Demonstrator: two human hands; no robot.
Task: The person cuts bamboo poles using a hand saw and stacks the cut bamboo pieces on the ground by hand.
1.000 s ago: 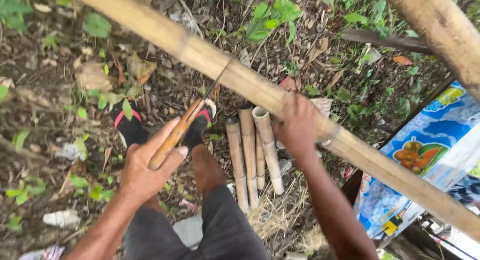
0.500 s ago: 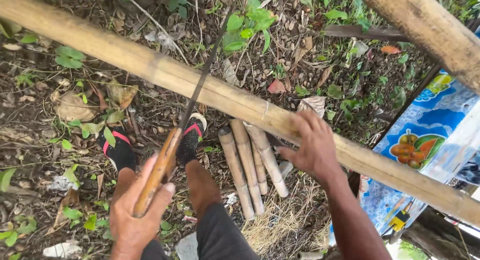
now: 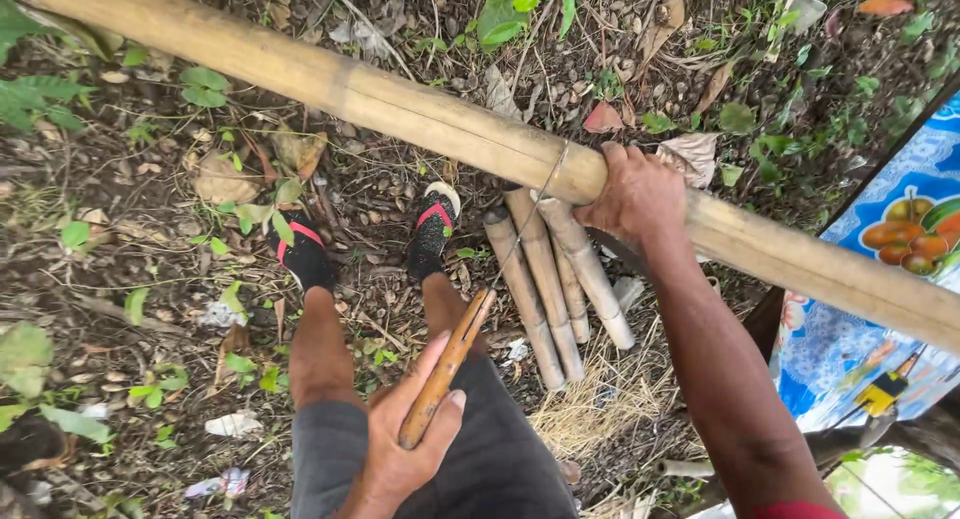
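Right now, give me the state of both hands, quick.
Left hand: closed around the wooden handle of a long knife.
Right hand: closed over the long bamboo pole.

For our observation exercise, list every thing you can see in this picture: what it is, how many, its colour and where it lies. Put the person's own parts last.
long bamboo pole: one, tan, slanting across the view from upper left to right
cut bamboo pieces: about four, pale brown, bundled on the ground under the pole
knife: one, brown wooden handle, thin blade reaching up to the pole
printed sheet: one, blue with fruit pictures, right edge
ground: brown soil with dry leaves and green plants
sandals: two, black with red straps, on the feet
left hand: grip closed on the knife handle
right hand: grip closed on the pole
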